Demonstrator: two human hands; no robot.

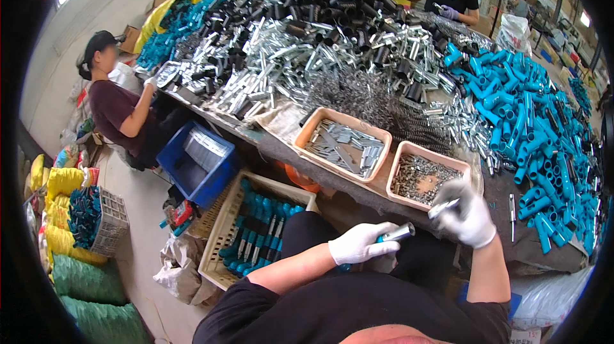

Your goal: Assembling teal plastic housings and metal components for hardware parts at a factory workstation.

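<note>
My left hand (364, 243), in a white glove, is closed around a short shiny metal tube (400, 233). A bit of blue shows at the tube's lower end, by the fingers; the rest is hidden in the palm. To the right, my white-gloved right hand (470, 216) is raised beside the near right corner of a pink tray (465, 166) of small metal fittings. Its fingers are bent together and smeared by motion. A small silvery metal piece (446, 208) shows at the fingertips, too blurred to name more exactly.
A second pink tray (384, 168) holds flat metal pieces. Blue plastic handles (511, 101), springs (364, 101), silver tubes and black sleeves (332, 8) heap the table. A crate (208, 261) of blue tools and a blue bin (169, 162) stand left. Several other people work around the table.
</note>
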